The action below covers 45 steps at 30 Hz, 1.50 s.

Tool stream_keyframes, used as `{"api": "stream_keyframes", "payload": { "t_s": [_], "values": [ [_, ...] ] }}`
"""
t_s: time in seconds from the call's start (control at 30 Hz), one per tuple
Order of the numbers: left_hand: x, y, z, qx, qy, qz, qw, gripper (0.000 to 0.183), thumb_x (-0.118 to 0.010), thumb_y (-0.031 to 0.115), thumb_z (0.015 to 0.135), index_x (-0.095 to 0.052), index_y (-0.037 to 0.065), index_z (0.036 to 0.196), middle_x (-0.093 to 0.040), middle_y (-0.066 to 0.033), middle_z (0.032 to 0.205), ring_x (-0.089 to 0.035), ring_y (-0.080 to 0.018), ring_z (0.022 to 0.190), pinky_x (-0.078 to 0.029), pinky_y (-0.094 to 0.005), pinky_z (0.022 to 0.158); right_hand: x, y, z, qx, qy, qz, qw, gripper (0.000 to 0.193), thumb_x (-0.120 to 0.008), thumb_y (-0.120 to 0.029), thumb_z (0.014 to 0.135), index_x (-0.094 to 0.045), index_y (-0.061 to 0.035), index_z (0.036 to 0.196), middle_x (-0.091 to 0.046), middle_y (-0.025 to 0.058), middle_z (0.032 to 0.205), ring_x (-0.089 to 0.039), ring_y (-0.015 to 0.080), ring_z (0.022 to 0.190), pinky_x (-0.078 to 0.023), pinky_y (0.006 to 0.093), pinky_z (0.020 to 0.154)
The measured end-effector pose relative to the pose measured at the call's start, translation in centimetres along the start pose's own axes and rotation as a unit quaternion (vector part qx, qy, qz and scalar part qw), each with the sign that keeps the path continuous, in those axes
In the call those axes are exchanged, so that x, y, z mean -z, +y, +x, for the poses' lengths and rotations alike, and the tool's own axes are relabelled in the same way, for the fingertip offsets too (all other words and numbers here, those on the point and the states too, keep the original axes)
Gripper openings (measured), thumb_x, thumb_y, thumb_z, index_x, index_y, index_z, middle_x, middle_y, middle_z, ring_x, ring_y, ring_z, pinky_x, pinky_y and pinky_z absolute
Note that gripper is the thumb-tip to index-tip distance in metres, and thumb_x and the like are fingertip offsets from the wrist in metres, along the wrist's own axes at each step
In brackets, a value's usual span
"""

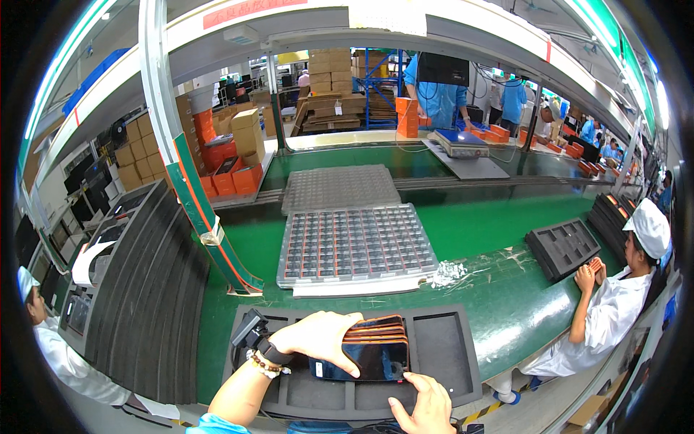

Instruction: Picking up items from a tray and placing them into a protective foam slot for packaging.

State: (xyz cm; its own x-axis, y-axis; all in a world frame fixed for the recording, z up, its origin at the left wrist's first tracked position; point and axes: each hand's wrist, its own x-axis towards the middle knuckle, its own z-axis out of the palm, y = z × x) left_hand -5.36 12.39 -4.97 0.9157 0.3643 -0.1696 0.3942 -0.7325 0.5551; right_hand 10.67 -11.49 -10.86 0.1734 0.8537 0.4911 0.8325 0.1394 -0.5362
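A stack of thin dark panels with orange-brown edges lies in the middle of a black foam tray at the near edge of a green table on a factory line. The topmost glossy panel sits slightly fanned forward of the rest. The person's left hand rests palm-down over the left side of the stack, fingers spread and partly curled, its index finger lying across the top panel; a beaded bracelet and a dark wrist strap circle that wrist. The right hand comes up from the lower edge, its fingers loosely bent, fingertips touching the front edge of the top panel near its right corner; neither hand is closed around anything. A small black device stands at the tray's left end, just beside the left wrist. Beyond the foam tray lies a clear plastic tray of many small dark parts in rows, and behind it another, empty-looking clear tray. A crumpled scrap of clear film lies to the right. Further right, a co-worker in a white coat and cap sits by another black foam tray. Dark foam sheets are stacked on the left.
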Motion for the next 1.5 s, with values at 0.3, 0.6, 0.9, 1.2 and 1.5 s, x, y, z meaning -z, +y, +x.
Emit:
{"api": "stream_keyframes", "payload": {
  "t_s": [0.3, 0.6, 0.9, 1.2, 1.5],
  "values": [
    [-0.7, 2.0, -1.0, -0.003, 0.022, 0.092, 0.995, 0.081, -0.086, 0.056, 0.064, -0.053, 0.001, 0.114, -0.069, -0.0194, 0.095, -0.069, -0.0378, 0.086, -0.055, -0.0423, 0.072, -0.1, 0.3, -0.1, -0.060, 0.050, 0.068, 0.995, 0.054, -0.072, -0.015, 0.087, -0.050, -0.0010, 0.133, -0.057, 0.0203, 0.125, -0.057, 0.0376, 0.115, -0.045, 0.0427, 0.098],
    [-2.7, 5.3, -2.5, -0.083, 0.067, 0.214, 0.971, 0.058, -0.082, 0.029, 0.073, -0.053, 0.003, 0.116, -0.064, -0.0101, 0.092, -0.069, -0.0257, 0.070, -0.054, -0.0351, 0.058, 0.4, 2.5, 2.2, -0.166, -0.065, 0.446, 0.877, 0.072, -0.056, -0.003, 0.088, -0.020, -0.0053, 0.150, -0.031, 0.0228, 0.155, -0.031, 0.0318, 0.146, -0.024, 0.0440, 0.120],
    [-3.3, 4.9, -2.9, -0.114, 0.097, 0.225, 0.963, 0.047, -0.074, 0.020, 0.076, -0.056, 0.001, 0.116, -0.062, -0.0054, 0.081, -0.066, -0.0186, 0.060, -0.051, -0.0303, 0.052, -0.3, 1.3, 3.3, -0.232, -0.099, 0.515, 0.819, 0.062, -0.054, -0.006, 0.085, -0.034, -0.0012, 0.143, -0.044, 0.0178, 0.147, -0.044, 0.0255, 0.136, -0.032, 0.0397, 0.116],
    [-3.7, 4.7, -2.7, -0.092, 0.072, 0.255, 0.960, 0.059, -0.081, 0.026, 0.069, -0.058, 0.003, 0.119, -0.063, -0.0035, 0.082, -0.067, -0.0190, 0.062, -0.053, -0.0318, 0.054, -0.6, 1.0, 3.4, -0.241, -0.090, 0.508, 0.822, 0.057, -0.053, -0.004, 0.085, -0.038, -0.0012, 0.140, -0.046, 0.0175, 0.145, -0.046, 0.0256, 0.135, -0.033, 0.0403, 0.116],
    [-3.7, 4.9, -2.4, -0.079, 0.069, 0.259, 0.960, 0.058, -0.080, 0.027, 0.070, -0.059, 0.004, 0.119, -0.063, -0.0025, 0.081, -0.067, -0.0181, 0.060, -0.053, -0.0312, 0.053, -0.9, 1.4, 3.3, -0.219, -0.096, 0.507, 0.828, 0.054, -0.051, 0.001, 0.087, -0.038, -0.0023, 0.139, -0.043, 0.0171, 0.146, -0.044, 0.0250, 0.135, -0.033, 0.0400, 0.115]
  ]
}}
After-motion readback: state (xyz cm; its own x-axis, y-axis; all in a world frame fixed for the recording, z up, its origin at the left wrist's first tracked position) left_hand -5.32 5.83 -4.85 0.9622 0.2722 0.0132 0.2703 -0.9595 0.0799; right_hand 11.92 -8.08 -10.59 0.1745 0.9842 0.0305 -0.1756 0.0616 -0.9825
